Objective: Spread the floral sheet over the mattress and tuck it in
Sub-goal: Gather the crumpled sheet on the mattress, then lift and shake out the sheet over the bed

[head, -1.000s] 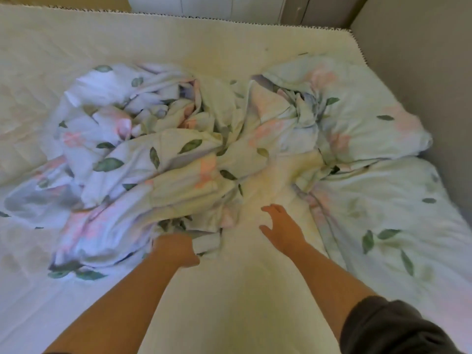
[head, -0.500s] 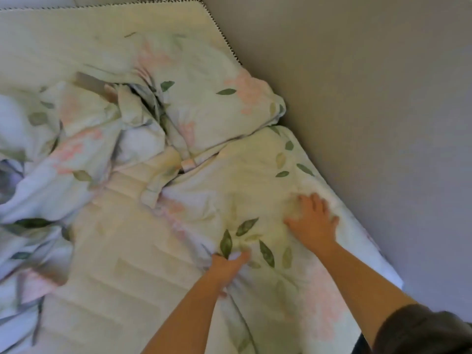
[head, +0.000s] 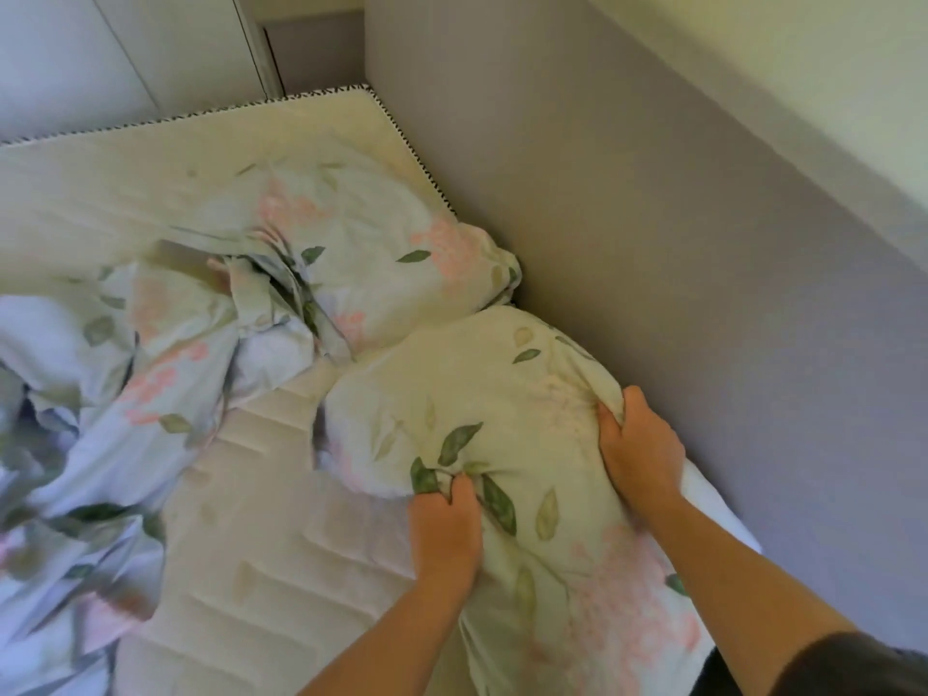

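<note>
A cream quilted mattress [head: 241, 535] fills the left and middle of the view. The floral sheet [head: 165, 374], pale with pink flowers and green leaves, lies crumpled on its left side. Two pillows in matching floral cases lie along the headboard: the far pillow [head: 371, 258] and the near pillow [head: 482, 394]. My left hand [head: 444, 532] grips a bunch of the near pillow's fabric at its near edge. My right hand [head: 640, 449] grips the same pillow's right side, next to the headboard.
A grey padded headboard [head: 653, 218] runs along the mattress's right edge, with a pale wall above it. White cupboard doors [head: 125, 47] stand beyond the mattress's far edge. A narrow gap lies at the far corner between cupboard and headboard.
My view swung right from the crumpled sheet toward the headboard. Both hands left the sheet, landed on the near pillow, and now clutch it, bunching its cover upward.
</note>
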